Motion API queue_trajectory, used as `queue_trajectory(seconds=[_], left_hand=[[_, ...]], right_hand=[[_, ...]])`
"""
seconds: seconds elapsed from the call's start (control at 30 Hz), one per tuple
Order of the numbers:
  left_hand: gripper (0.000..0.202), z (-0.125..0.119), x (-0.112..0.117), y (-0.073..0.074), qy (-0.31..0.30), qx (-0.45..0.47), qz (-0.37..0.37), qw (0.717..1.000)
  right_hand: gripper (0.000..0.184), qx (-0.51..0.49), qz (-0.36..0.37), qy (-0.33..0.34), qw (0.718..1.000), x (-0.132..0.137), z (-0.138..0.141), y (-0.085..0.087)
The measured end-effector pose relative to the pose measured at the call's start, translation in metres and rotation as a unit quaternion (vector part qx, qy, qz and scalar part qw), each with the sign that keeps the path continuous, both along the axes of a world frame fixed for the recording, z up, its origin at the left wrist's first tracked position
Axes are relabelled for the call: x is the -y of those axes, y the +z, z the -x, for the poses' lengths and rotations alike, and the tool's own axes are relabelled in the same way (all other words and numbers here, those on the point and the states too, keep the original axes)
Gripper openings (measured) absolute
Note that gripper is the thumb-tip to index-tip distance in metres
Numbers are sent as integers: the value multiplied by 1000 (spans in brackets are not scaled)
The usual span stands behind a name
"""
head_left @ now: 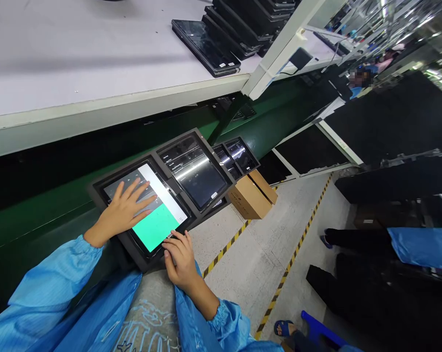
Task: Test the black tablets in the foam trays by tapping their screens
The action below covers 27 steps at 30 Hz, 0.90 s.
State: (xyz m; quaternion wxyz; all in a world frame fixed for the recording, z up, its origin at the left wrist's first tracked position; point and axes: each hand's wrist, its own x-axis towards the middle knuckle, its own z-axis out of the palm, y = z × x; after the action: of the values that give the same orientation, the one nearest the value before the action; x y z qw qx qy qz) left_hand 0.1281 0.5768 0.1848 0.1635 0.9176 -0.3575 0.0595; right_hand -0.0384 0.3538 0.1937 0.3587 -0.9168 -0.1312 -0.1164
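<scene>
My left hand [124, 210] lies open with its fingers spread over the screen of a lit tablet [153, 230]. The screen shows green, white and grey areas. The tablet sits in one recess of a black tray [133, 244] above my lap. My right hand [180, 256] rests at the tray's near side, its loosely bent fingertips touching the tablet's lower edge and its thumb by the rim. Beside it in the tray lies a second tablet [195, 171], dark with small lines of text. My palms hide part of the lit screen and the tray's edge.
Stacked black tablets [209, 46] stand on the white workbench [96, 73]. Beyond my tray are another tray with dark tablets [239, 154] and a cardboard box [252, 198]. Yellow-black tape [286, 274] marks the floor. Other people are at the right, one foot in a blue sandal [284, 328].
</scene>
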Motion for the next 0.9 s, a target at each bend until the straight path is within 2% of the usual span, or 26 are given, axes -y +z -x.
queue_trajectory(seconds=[0.17,0.3,0.47,0.7,0.8,0.9], left_hand=[[49,2,2,2,-30,0,-8,1000],[51,1,1,3,-81,-9,-21,996],[56,3,-2,2,-53,-9,24,998],[51,1,-1,2,-78,-13,-6,997],[51,1,-5,0,-53,-4,45,998],[43,2,-10,0,-31,5,104,994]], right_hand=[[26,-15,3,7,1000,1,0,0],[25,-10,-6,-2,1000,0,0,-2],[25,-14,5,9,1000,0,1,-1],[24,6,-18,9,1000,0,-2,0],[25,3,-13,11,1000,0,-1,-3],[31,-17,3,11,1000,0,0,-4]])
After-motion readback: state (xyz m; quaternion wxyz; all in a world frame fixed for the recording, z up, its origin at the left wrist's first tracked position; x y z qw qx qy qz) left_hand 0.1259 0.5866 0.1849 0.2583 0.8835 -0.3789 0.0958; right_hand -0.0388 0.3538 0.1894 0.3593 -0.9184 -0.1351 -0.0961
